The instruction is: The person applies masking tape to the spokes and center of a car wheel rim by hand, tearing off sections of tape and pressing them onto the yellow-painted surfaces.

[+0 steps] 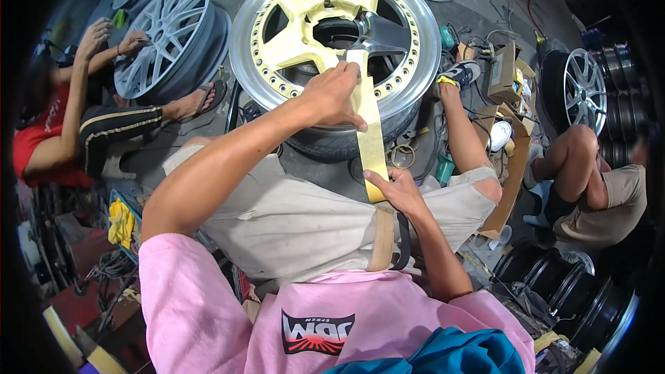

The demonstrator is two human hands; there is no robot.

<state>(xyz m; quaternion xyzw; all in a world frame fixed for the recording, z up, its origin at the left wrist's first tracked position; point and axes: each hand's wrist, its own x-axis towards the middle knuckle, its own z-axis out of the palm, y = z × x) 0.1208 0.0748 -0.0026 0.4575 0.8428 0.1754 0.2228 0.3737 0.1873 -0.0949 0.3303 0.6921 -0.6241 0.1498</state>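
Note:
A large wheel (pixel 424 28) with a polished silver lip lies face up in front of my knees. Yellow masking tape (pixel 294 45) covers most of its spokes, while the spoke (pixel 385 34) right of the hub shows bare grey metal. My left hand (pixel 336 95) is at the near spoke, its fingers closed on the upper end of a wide strip of masking tape (pixel 372 135). The strip runs taut down toward my lap. There my right hand (pixel 398 190) grips its lower end, thumb on top; whether a roll is underneath is hidden.
A person (pixel 52 125) at left handles a grey multi-spoke wheel (pixel 166 38). Another person (pixel 599 201) crouches at right by a silver-spoked wheel (pixel 585 90). Cardboard boxes (pixel 504 73), cords, a tape ring (pixel 402 156) and a green tool (pixel 445 167) lie near my right leg.

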